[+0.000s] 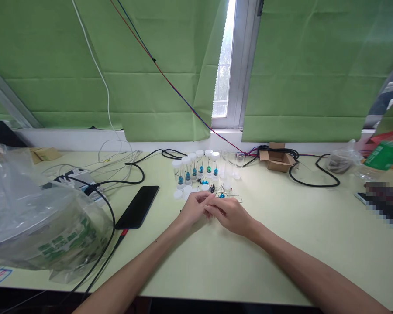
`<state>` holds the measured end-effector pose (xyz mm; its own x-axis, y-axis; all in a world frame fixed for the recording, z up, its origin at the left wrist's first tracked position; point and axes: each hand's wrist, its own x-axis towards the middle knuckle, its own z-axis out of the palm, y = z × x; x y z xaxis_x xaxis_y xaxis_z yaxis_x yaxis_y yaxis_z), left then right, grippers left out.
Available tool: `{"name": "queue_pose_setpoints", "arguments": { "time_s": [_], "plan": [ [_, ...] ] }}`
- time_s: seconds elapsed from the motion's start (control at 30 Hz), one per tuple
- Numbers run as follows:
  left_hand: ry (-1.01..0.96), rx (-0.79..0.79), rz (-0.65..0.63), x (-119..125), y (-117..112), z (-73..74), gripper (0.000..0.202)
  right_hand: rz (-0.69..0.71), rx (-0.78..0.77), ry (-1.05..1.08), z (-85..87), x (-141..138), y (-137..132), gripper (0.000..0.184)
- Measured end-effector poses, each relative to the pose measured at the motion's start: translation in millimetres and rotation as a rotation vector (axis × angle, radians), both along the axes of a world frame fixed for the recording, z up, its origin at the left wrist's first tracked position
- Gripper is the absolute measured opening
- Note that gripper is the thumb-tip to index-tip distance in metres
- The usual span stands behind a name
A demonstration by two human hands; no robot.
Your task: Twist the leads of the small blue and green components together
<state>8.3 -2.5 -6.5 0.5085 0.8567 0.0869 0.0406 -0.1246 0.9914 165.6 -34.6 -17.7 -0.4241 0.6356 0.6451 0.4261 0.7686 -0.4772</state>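
My left hand [197, 206] and my right hand [231, 213] meet above the middle of the table, fingertips pinched together. Whatever they hold between them is too small or too hidden to name. Just beyond my fingers lie a small blue part [222, 196] and thin metal tools or rods [236, 198]. Several clear tubes with white caps [186, 168] stand behind, each with a blue or green piece inside. Small black and blue parts [204, 182] lie in front of them, and loose white caps [178, 194] rest to the left of my fingers.
A black phone [138, 207] with a cable lies left of my left arm. Further left sits a clear plastic bag [49, 226] among cables. At the back right are empty clear tubes [239, 165], a small cardboard box [277, 159], a black cable [330, 185] and a green-labelled bottle [383, 155].
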Motion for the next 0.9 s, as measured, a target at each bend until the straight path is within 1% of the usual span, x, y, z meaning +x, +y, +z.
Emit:
{"name": "queue_pose_setpoints", "arguments": {
  "time_s": [0.13, 0.27, 0.4, 0.57, 0.9],
  "plan": [
    [0.028, -0.026, 0.001, 0.0, -0.4, 1.0, 0.022, -0.015, -0.016, -0.047, 3.2, -0.4, -2.0, 0.026],
    [0.047, -0.049, 0.008, 0.6, -1.0, 3.4, 0.022, -0.023, -0.009, -0.069, 2.8, -0.6, -1.8, 0.028],
    [0.054, -0.041, 0.016, 1.3, -2.3, 4.9, 0.022, -0.02, -0.011, -0.061, 3.3, -1.3, -2.3, 0.028],
    [0.065, -0.016, 0.027, 1.8, -1.9, 2.5, 0.022, -0.014, -0.014, -0.064, 4.5, -1.6, -2.8, 0.03],
    [0.033, 0.005, 0.011, 1.4, 0.5, 0.6, 0.025, -0.017, 0.016, -0.065, 0.4, 0.6, 0.8, 0.029]
  ]
}}
